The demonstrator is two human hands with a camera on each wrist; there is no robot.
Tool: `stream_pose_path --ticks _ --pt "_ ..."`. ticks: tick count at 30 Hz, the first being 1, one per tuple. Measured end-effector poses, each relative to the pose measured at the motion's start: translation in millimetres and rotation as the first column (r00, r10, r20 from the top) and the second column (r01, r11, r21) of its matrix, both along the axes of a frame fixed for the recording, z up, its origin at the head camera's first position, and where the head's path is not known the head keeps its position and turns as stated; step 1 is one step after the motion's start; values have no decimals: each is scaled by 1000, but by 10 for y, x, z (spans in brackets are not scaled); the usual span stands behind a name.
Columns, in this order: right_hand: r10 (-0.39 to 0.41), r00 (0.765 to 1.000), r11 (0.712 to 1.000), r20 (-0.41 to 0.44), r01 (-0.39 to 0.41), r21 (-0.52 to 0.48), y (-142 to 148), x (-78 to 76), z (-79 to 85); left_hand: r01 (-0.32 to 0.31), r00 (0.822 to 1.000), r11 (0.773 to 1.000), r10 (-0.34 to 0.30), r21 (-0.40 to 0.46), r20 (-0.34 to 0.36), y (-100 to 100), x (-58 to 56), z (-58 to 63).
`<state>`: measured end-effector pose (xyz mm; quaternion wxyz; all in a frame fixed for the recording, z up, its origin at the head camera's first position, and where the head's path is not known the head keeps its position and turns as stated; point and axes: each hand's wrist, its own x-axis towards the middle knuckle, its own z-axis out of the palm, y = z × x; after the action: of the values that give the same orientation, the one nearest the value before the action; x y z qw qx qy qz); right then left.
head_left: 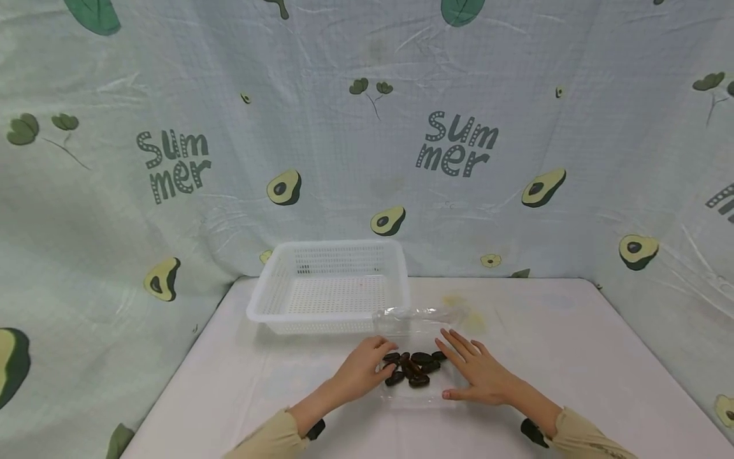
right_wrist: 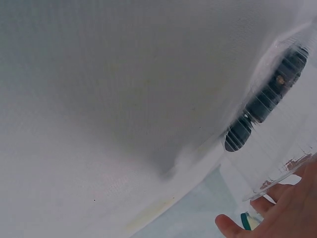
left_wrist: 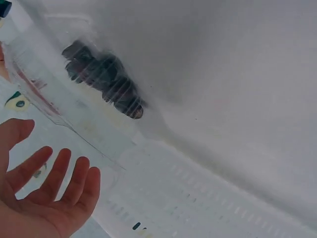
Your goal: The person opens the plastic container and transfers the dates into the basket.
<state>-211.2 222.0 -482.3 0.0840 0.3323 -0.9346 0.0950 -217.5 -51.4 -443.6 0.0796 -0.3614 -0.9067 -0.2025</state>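
Note:
A clear plastic box [head_left: 401, 399] with its lid [head_left: 421, 317] folded back stands on the table, holding several dark, glossy dates [head_left: 422, 359]. My left hand [head_left: 364, 370] is at the box's left side, fingers loosely bent and overlapping the dates in the head view. In the left wrist view that hand [left_wrist: 54, 198] has its fingers apart with nothing between them. On the other side, my right hand [head_left: 478, 376] spreads its fingers over the box's right edge. The right wrist view shows those fingers [right_wrist: 277, 192] right at the clear wall, with dates [right_wrist: 265, 101] visible through it.
Behind the box, to the left, stands a white perforated basket [head_left: 329, 319], overlapped by the raised lid in the head view. A white cloth covers the table [head_left: 573, 357]. A curtain [head_left: 332, 140] printed with avocados hangs around the back and sides.

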Motion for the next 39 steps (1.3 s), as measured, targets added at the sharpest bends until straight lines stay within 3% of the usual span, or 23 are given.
stream_pose_path --ticks 3,6,11,15,20,29,33,39 --pt "2 1000 1000 9 -2 11 -5 -7 9 38 992 988 -56 -148 -117 63 -57 -14" --pt "1 1000 1000 6 -1 28 -9 -3 22 63 971 963 -119 -262 -205 127 -109 -44" --pt "16 1000 1000 4 -16 11 -11 5 16 59 915 918 -207 -393 -346 209 -177 -108" --pt "18 1000 1000 15 -18 4 -10 -4 -7 36 878 873 -260 -487 -401 258 -231 -152" --pt "2 999 1000 42 -2 8 -2 -6 -14 46 850 825 -329 -564 -411 321 -270 -157" --pt "9 1000 1000 -14 -9 7 1 -2 -17 43 848 780 -360 -625 -390 392 -318 -210" --pt "0 1000 1000 -2 0 7 3 -3 -23 21 836 760 -370 -650 -406 415 -320 -225" --pt "-1 1000 1000 -16 1 12 8 5 -32 21 835 744 -381 -668 -398 439 -328 -237"
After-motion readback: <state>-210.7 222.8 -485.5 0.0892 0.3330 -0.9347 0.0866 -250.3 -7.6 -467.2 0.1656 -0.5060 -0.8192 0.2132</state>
